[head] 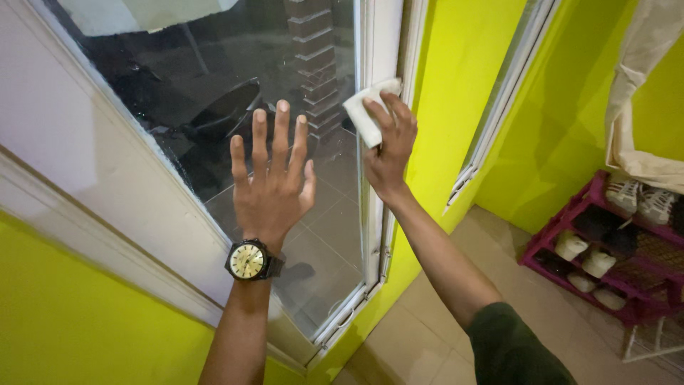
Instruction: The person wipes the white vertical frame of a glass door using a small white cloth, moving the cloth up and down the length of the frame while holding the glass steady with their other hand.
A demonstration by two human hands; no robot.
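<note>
Window pane [235,93]: glass, smooth, glossy, reflective.
Window frame [375,214]: white, smooth, semi-gloss; material cannot be told.
Cloth [365,114]: white, soft, matt, folded.
Wristwatch [249,260]: dark, metallic-looking case, glossy pale dial.
Walls [64,321]: painted yellow-green, slight sheen.
Floor [420,335]: beige tiles, smooth.
Shoe rack [563,221]: magenta, plastic-looking, glossy.

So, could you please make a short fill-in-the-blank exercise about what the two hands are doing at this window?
1. The right hand presses a white ____ against the window frame.
2. The left hand lies flat on the glass with its fingers ____.
3. A ____ is worn on the left wrist.
4. The shoe rack is ____ in colour.

Missing words: cloth; spread; watch; pink
</note>
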